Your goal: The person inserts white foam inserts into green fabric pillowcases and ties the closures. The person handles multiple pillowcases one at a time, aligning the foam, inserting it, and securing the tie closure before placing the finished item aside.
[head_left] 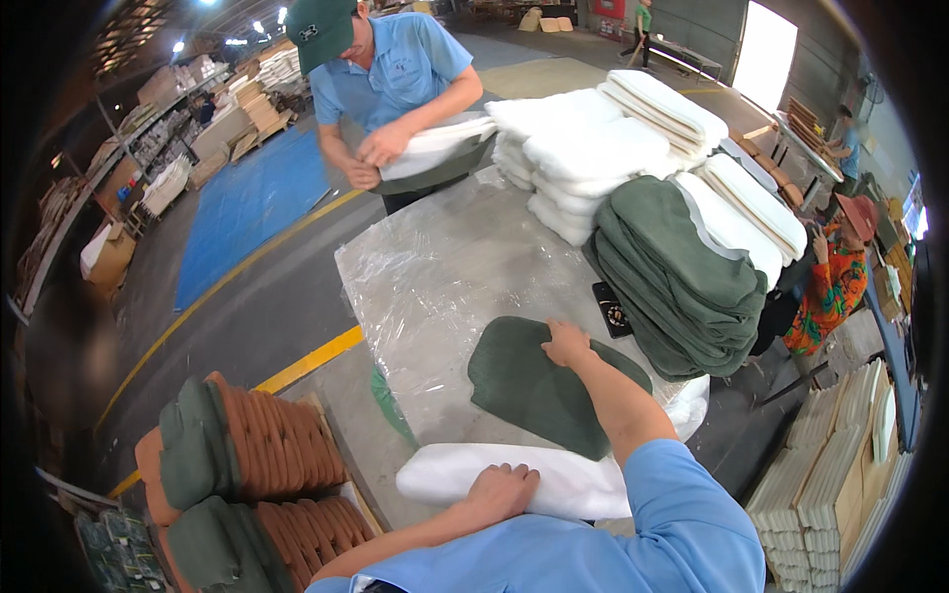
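Observation:
At the near edge of the plastic-covered table point(415, 267), a white cushion pad point(583, 479) lies lengthwise in front of my body. My left hand point(502, 492) is closed on its upper side, fingers bent over it. A dark green fabric cushion cover point(524, 381) lies flat just beyond the pad. My right hand point(568, 344) reaches over it, its fingers closed on the far edge. The cover's right part passes behind my forearm. A tall pile of green covers point(672, 277) stands to the right, with a black phone-like object point(611, 309) beside it.
Stacks of white pads point(593, 148) fill the table's far right. Across the table, a person in a blue shirt point(395, 74) handles a white pad and green cover. Brown and green cushions point(267, 435) are piled at lower left. Pale stacked panels point(830, 484) stand at lower right.

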Tool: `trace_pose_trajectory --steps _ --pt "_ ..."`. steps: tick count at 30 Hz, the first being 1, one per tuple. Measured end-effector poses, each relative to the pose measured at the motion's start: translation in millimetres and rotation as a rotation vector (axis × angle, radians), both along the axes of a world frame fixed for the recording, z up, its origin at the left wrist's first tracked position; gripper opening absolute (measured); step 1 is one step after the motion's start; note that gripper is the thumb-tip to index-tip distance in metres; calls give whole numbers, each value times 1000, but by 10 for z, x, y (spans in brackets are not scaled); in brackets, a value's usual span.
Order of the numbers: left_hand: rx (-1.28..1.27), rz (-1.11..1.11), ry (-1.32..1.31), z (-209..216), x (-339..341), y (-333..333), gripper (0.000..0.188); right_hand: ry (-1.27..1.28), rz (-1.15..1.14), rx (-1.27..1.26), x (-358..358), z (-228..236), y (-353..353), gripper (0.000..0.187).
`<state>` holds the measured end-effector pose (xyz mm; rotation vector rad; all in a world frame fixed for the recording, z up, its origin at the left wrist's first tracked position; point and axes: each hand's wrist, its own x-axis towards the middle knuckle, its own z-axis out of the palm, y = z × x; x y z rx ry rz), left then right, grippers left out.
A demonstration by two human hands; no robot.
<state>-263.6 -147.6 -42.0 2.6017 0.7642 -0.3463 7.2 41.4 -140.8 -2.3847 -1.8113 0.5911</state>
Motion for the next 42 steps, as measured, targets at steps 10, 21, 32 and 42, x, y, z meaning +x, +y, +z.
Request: trace_pose_trajectory --steps 10,21,32,42 --pt "-1089 391 -336 -207 -384 753 56 406 314 150 137 902 -52 34" --pt "-297 765 -1119 182 -136 1567 49 799 93 681 396 1825 -1392 21" --pt "-179 808 -1259 830 -6 1223 35 1305 -293 787 154 1561 -1855 14" --pt "363 613 -1211 814 -97 1249 29 1517 -350 740 -24 1558 -1808 14"
